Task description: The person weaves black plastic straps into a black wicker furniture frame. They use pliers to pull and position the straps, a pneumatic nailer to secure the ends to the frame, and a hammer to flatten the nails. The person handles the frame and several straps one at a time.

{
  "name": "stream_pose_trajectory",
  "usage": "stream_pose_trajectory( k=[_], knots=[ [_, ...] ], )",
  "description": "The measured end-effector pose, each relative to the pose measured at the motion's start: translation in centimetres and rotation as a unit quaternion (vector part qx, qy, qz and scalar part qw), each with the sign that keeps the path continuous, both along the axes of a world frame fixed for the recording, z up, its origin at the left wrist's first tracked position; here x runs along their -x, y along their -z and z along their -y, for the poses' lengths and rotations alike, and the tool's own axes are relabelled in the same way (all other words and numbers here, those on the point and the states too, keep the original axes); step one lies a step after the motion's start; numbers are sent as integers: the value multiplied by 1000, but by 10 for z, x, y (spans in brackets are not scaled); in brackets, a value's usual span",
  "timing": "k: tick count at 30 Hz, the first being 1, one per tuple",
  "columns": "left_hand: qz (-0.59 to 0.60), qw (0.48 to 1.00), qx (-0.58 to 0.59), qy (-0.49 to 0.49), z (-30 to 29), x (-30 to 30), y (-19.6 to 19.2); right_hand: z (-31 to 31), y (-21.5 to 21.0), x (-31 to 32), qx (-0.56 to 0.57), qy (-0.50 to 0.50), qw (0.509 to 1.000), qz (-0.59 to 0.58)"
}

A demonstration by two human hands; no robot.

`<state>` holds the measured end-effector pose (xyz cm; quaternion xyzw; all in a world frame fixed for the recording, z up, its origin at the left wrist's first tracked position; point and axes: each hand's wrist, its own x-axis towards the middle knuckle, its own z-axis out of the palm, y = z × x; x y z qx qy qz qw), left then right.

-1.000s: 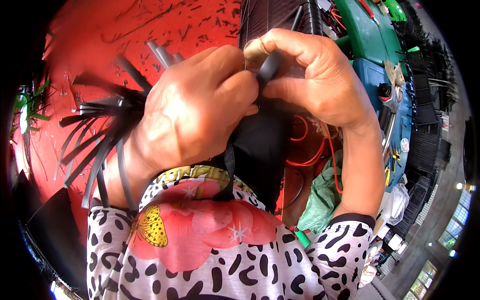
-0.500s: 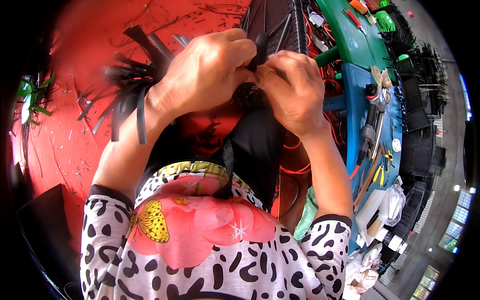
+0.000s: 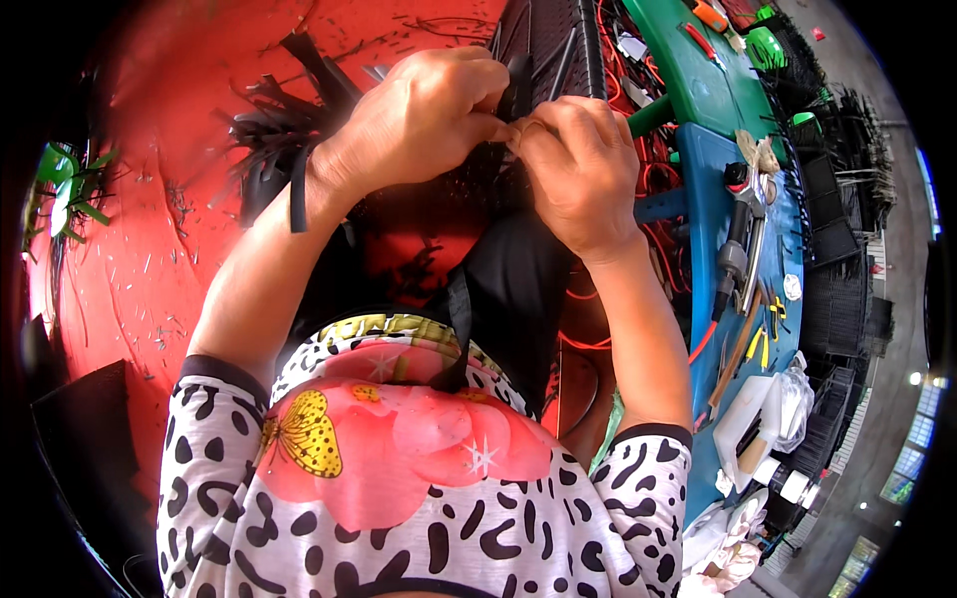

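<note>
My left hand (image 3: 424, 120) is closed, thumb and fingers pinched together at the near end of a black woven panel (image 3: 548, 45). My right hand (image 3: 581, 174) meets it there, its fingers also curled into a pinch, the fingertips of both almost touching. What they pinch is too small and hidden to make out. A dark flat strip (image 3: 516, 85) shows just behind the fingertips, between the hands. Behind my left wrist spreads a bundle of loose black strips (image 3: 284, 125), one of them hanging down over the wrist.
On the right, a green stool (image 3: 688, 85) bears red-handled pliers (image 3: 701, 42). Nearer, a blue stool (image 3: 710, 164) carries a power tool (image 3: 735, 239), yellow-handled cutters (image 3: 760, 344) and a white container (image 3: 743, 429). Red cord (image 3: 658, 179) lies between panel and stools. Black scraps litter the red floor covering (image 3: 120, 269).
Both hands stay pinched together, my left hand shifted slightly up and my right slightly left. The strip bundle behind my left wrist has shifted, with fewer ends hanging below it.
</note>
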<state>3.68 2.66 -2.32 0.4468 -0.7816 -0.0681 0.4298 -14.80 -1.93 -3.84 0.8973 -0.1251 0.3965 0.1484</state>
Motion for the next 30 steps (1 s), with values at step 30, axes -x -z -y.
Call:
stream_pose_trajectory(
  k=[30],
  knots=[
    [51, 998, 33, 35, 3, 2, -6, -57, 17, 20, -726, -126, 655, 170]
  ],
)
